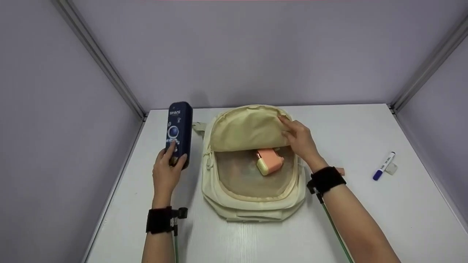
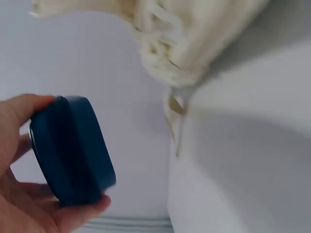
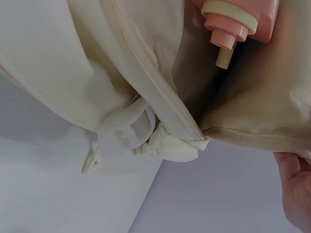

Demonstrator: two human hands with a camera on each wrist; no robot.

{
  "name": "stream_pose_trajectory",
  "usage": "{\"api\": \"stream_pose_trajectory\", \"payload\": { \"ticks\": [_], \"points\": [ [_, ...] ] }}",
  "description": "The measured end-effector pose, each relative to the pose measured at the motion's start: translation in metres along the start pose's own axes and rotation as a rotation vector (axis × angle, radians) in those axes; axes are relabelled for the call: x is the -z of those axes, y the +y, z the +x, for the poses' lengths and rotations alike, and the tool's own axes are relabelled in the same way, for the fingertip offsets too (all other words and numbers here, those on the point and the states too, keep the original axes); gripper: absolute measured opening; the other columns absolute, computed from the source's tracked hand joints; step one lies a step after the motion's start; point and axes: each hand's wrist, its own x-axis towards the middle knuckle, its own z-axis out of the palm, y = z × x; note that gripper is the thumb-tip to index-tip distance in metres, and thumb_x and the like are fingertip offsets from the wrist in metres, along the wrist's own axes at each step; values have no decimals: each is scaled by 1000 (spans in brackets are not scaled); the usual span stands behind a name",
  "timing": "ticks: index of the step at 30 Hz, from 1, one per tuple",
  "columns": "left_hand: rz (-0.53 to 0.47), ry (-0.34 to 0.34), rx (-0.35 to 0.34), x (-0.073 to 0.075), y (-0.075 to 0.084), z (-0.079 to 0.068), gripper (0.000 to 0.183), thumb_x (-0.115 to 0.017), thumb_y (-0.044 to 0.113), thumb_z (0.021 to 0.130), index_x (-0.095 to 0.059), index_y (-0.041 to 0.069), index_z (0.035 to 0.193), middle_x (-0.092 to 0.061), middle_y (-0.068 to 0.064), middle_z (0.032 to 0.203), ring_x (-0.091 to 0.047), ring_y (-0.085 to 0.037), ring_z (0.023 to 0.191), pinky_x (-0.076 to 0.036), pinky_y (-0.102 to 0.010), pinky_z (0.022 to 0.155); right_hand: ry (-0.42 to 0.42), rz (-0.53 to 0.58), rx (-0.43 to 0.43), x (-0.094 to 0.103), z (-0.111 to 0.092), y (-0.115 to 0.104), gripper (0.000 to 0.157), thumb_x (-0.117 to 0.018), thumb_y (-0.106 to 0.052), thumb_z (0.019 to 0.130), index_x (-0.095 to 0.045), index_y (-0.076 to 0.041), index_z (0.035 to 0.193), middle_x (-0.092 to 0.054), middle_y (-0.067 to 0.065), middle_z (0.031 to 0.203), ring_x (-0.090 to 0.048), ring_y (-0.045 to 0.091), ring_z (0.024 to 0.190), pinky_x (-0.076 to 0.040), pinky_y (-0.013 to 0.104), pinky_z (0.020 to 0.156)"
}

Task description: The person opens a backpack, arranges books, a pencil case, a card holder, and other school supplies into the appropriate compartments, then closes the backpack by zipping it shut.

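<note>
My left hand (image 1: 166, 175) grips a dark blue pencil case (image 1: 179, 131) marked SPACE with an astronaut, held up left of the backpack. In the left wrist view, fingers and thumb wrap round the end of the pencil case (image 2: 73, 150). A cream backpack (image 1: 252, 210) lies on the table with its front pocket unzipped. My right hand (image 1: 301, 140) pinches the edge of the pocket flap (image 1: 248, 129) and holds it back. Inside the pocket opening sits an orange-and-cream object (image 1: 270, 160), apparently a crank pencil sharpener; its stepped knob (image 3: 226, 36) shows in the right wrist view.
On the right of the white table (image 1: 343, 215) lie a white marker (image 1: 384, 165) with a blue cap and a small greyish block (image 1: 391, 168) against it. A small orange-pink piece (image 1: 340, 171) is partly hidden behind my right wrist. Walls enclose the back and sides.
</note>
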Motion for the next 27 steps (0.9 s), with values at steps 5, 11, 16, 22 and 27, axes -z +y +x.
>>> {"api": "stream_pose_trajectory", "payload": {
  "ticks": [5, 11, 16, 22, 27],
  "points": [
    [-312, -70, -189, 4, 24, -3, 56, -73, 18, 91, -53, 16, 143, -50, -16, 139, -56, -29, 112, -52, -38, 82, 9, 8, 17, 0, 0, 0, 52, -68, 2, 89, -59, -15, 138, -65, 15, 102, -59, 25, 92, -47, 39, 85],
    [-433, -246, -354, 9, 50, -12, 58, -75, -2, 85, -55, 2, 138, -48, -21, 140, -54, -30, 110, -49, -23, 73, 22, 0, 37, 1, 0, 0, 53, -69, 5, 88, -60, -14, 136, -65, 16, 100, -59, 26, 93, -46, 41, 86],
    [-467, -434, -449, 11, 66, -22, 55, -75, -8, 81, -56, -7, 133, -46, -29, 139, -50, -41, 118, -49, -34, 88, 18, -5, 36, 2, 0, -1, 52, -69, 4, 88, -60, -13, 136, -63, 14, 95, -58, 25, 88, -46, 41, 81],
    [-374, -636, -452, 9, 59, -30, 49, -80, 13, 83, -66, 12, 130, -49, -12, 142, -47, -32, 126, -46, -43, 93, 30, 3, 47, 1, 2, 1, 51, -69, 5, 87, -61, -12, 135, -62, 15, 92, -55, 24, 82, -45, 40, 79],
    [-204, -706, -380, 12, 49, -31, 46, -83, 27, 80, -70, 27, 125, -52, -8, 141, -48, -32, 126, -45, -47, 93, 27, 4, 46, 0, 2, 2, 52, -68, 6, 87, -61, -13, 135, -63, 15, 93, -57, 25, 85, -44, 41, 81]
  ]
}}
